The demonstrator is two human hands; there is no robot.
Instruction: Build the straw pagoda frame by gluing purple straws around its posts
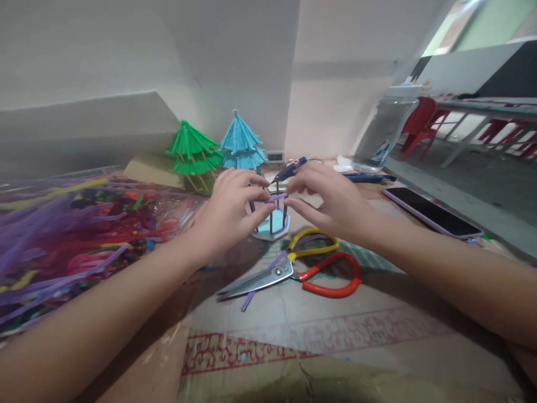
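A small frame with dark upright posts stands on an octagonal light-blue base (pixel 277 224) edged in purple. Across its top lies a short purple strip (pixel 277 198). My left hand (pixel 237 204) pinches the strip's left part between thumb and fingers. At the strip's right end, my right hand (pixel 327 196) has its thumb and fingertips pressed close together on the strip. Just in front of the base lie scissors (pixel 279 272) with one yellow and one red handle, over a longer purple strip (pixel 247 301). Behind my hands is a dark blue pointed tool (pixel 289 169).
Green (pixel 195 148) and blue (pixel 243 143) tiered, roof-like models stand at the back. Purple and multicoloured strips (pixel 75 240) are heaped at left. A phone (pixel 432 212) and a clear bottle (pixel 384 134) are at right. Red chairs (pixel 419 126) stand beyond.
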